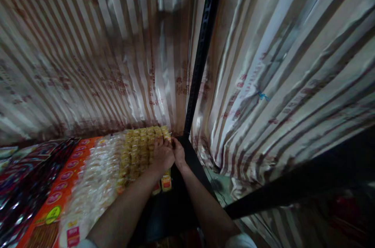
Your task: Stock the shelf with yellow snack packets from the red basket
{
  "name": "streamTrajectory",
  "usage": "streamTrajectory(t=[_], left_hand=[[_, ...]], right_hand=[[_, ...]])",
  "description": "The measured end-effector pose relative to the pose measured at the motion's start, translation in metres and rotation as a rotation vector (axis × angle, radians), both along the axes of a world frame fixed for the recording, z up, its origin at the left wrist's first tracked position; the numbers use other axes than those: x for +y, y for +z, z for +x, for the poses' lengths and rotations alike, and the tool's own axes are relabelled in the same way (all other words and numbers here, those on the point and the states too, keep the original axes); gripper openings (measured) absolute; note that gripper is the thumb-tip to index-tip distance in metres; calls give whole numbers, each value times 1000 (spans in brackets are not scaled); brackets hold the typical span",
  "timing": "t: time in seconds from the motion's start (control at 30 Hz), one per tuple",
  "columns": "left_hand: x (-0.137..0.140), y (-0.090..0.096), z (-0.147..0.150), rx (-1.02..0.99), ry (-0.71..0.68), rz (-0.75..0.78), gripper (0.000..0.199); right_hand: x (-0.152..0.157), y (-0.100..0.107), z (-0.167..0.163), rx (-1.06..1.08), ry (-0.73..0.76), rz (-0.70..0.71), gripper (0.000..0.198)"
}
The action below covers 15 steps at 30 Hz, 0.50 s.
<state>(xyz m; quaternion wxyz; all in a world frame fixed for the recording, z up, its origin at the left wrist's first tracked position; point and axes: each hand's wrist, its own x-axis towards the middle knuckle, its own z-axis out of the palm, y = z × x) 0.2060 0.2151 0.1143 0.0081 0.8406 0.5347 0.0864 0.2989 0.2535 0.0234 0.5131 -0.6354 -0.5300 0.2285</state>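
Note:
Rows of small yellow snack packets (136, 150) in clear wrap stand close together on a black shelf (172, 213). My left hand (163, 156) lies over the rightmost rows, its fingers bent around a yellow packet near the back. Close beside it, my right hand (179, 154) grips the outer side of the same row, thumb and fingers drawn together. Both hands nearly touch, and the fingertips are partly hidden and dim. Toward the front of that row, an end packet (166, 182) shows a red and yellow label.
Left of the yellow rows lie clear-wrapped white packets (96, 177), an orange printed pack (63, 179) and dark shiny packs (26, 185). A black upright post (200, 50) rises at the shelf's back corner. Striped plastic sheeting (117, 64) hangs behind and to the right.

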Motion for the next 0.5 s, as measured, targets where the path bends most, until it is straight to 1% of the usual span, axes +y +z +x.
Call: streamTrajectory(t=[0.17,0.3,0.4,0.5], left_hand=[[2,2,1,1,-23,21,39],[3,6,3,26,-35,2,37],[5,4,4,44,-31,10,38],[7,-2,5,31,-39,16,39]], right_hand=[[1,0,-1,33,9,-30,37],[3,-2,0,7,43,-14,40],[3,-4,1,-12,58,-2,42],[1,-5,1,-3,11,-2,43]])
